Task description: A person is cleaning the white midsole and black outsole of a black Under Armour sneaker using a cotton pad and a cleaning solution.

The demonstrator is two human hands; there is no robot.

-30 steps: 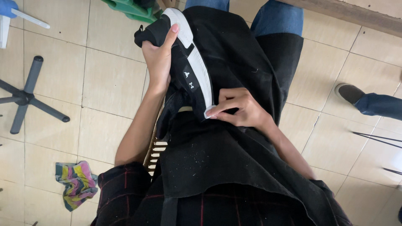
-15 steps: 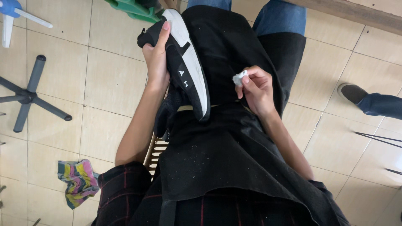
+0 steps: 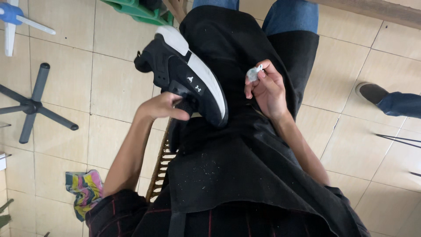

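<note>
A black sneaker with a white sole (image 3: 184, 72) is tilted above my lap, sole edge turned to the right. My left hand (image 3: 164, 107) grips it from below near the heel end. My right hand (image 3: 267, 90) is raised to the right of the shoe, apart from it, pinching a small whitish wad (image 3: 254, 73) between the fingertips. A black apron (image 3: 237, 175) covers my lap and legs beneath both hands.
The floor is beige tile. A black chair base (image 3: 30, 105) lies at the left, a multicoloured cloth (image 3: 85, 191) at lower left, a green crate (image 3: 140, 8) at the top. Another person's shoe and jeans leg (image 3: 386, 98) are at the right. A slatted seat edge (image 3: 160, 164) shows under my left arm.
My left hand has shifted down to the shoe's heel end and the shoe has tipped further over to the left. My right hand has lifted off the shoe with the whitish wad.
</note>
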